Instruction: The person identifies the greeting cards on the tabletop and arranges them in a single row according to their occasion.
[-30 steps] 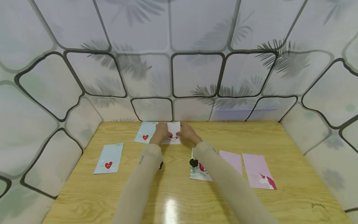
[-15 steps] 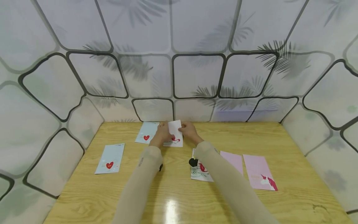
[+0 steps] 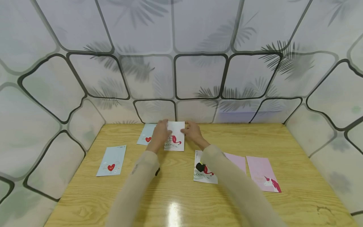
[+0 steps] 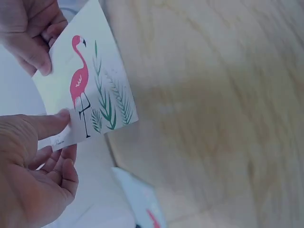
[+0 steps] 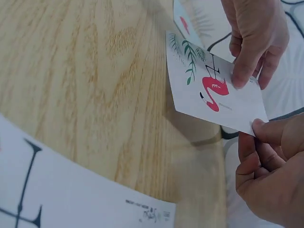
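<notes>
Near the table's back edge I hold a white flamingo card (image 3: 176, 143), raised off the wood and tilted. My left hand (image 3: 160, 135) pinches its left edge, thumb on the printed face, as the left wrist view shows with the pink flamingo and green leaves. On the other edge my right hand (image 3: 194, 135) pinches near the top corner; the right wrist view shows thumb (image 5: 268, 130) in front and curled fingers behind. Partly behind my left hand lies a pale blue heart card (image 3: 145, 135). A second flamingo card (image 3: 202, 178) lies under my right forearm, partly covered.
Another blue heart card (image 3: 111, 160) lies at the left of the wooden table (image 3: 181, 195). To the right are a pink card (image 3: 237, 161), half hidden by my sleeve, and a pink unicorn card (image 3: 262, 171). A patterned fabric wall (image 3: 198, 75) rises behind the table.
The held flamingo card has come up off the table and shows more of its face. My left hand has shifted left to its edge, uncovering the flamingo; my right hand keeps its pinch.
</notes>
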